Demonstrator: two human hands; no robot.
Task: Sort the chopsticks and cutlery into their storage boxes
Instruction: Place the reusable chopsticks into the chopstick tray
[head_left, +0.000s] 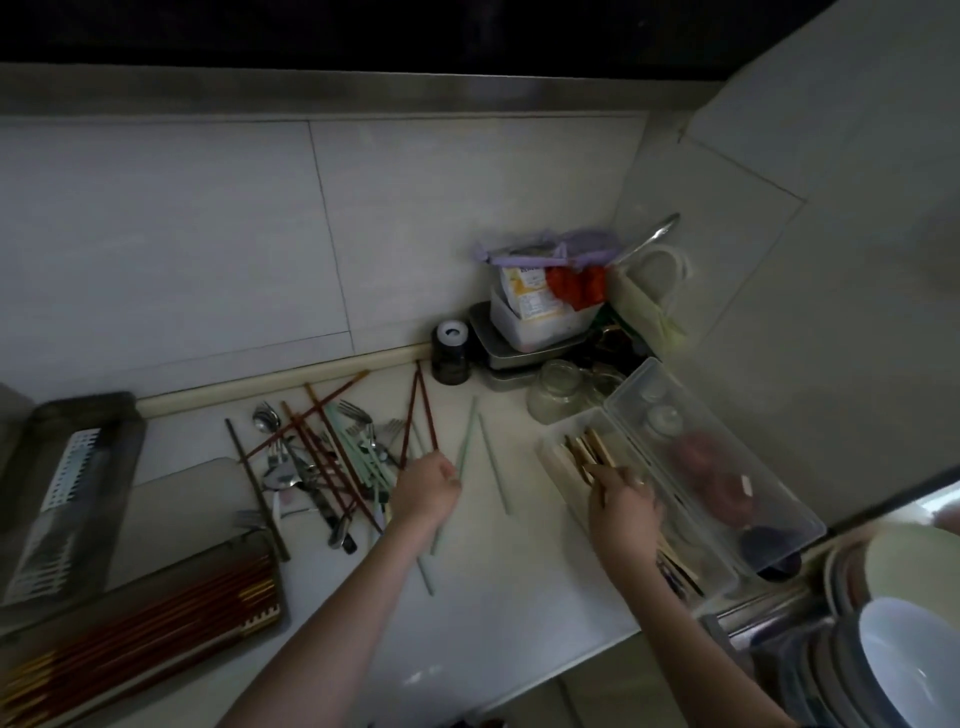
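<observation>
A tangled pile of chopsticks, forks and spoons (317, 457) lies on the white counter. My left hand (426, 488) is closed on a pale green chopstick (464, 447) and a pair of red-brown chopsticks (421, 410) just right of the pile. Another green chopstick (493, 470) lies loose beside it. My right hand (623, 506) grips wooden chopsticks (589, 449) inside a clear plastic box (558, 457) whose lid (727, 457) stands open. A dark box (156, 618) at the lower left holds red-brown chopsticks in rows.
A grey lid with a white drain insert (67, 483) lies at the left. A black jar (451, 351), a glass jar (556, 389), a scale with a tub (530, 327) and bags crowd the back corner. Stacked bowls and plates (893, 639) sit at the lower right.
</observation>
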